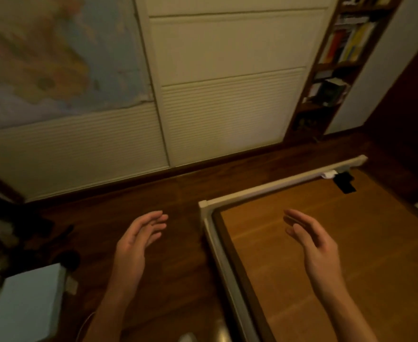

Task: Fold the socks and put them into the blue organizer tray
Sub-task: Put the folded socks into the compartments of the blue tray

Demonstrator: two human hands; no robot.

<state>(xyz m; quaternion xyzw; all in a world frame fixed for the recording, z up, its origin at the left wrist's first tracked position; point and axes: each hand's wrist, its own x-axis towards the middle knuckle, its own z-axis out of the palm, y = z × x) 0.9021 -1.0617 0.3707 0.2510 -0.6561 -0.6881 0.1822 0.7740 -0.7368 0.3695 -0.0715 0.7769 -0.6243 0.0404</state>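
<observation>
My left hand (136, 240) hovers over the dark wooden floor with its fingers straight and relaxed, holding nothing. My right hand (311, 245) floats above the light wooden table top (351, 243), palm turned inward, fingers straight, also empty. A small dark item (345, 183) and a bit of white cloth (329, 174) lie at the table's far corner; whether they are socks is unclear. No blue organizer tray shows clearly in this view.
A pale blue-grey box (28, 302) stands at the lower left beside dark clutter (10, 233). The table has a white frame edge (227, 267). White closet doors (227, 95), a wall map (55, 58) and a bookshelf (338, 58) stand beyond the floor.
</observation>
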